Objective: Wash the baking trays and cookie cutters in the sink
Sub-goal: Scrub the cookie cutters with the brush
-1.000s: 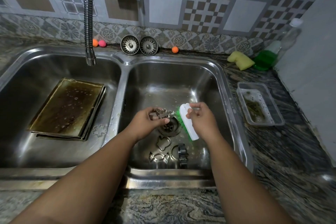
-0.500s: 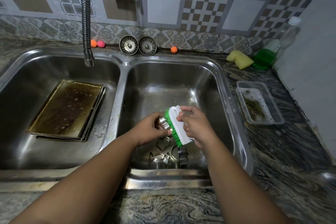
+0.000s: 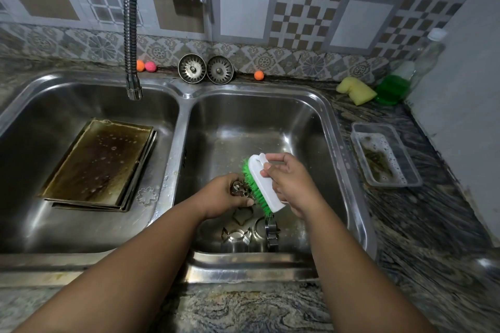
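Observation:
Over the right basin (image 3: 311,127) my left hand (image 3: 220,197) grips a small metal cookie cutter (image 3: 238,189). My right hand (image 3: 290,184) holds a white scrub brush (image 3: 263,184) whose green bristles press against that cutter. Several more metal cutters (image 3: 238,234) lie on the basin floor below my hands. A flower-shaped cutter (image 3: 146,195) lies in the left basin beside stacked, stained baking trays (image 3: 100,162), which lean against the basin floor.
A flexible faucet hose (image 3: 131,35) hangs over the left basin. Two sink strainers (image 3: 205,69) and small coloured balls (image 3: 146,66) sit on the back ledge. On the right counter are a yellow sponge (image 3: 355,93), a green soap bottle (image 3: 392,89) and a plastic tub (image 3: 384,154) of sudsy water.
My right hand brought the brush from beside the cutter onto it, bristles turned against the metal. My left hand kept its grip on the cutter and shifted slightly.

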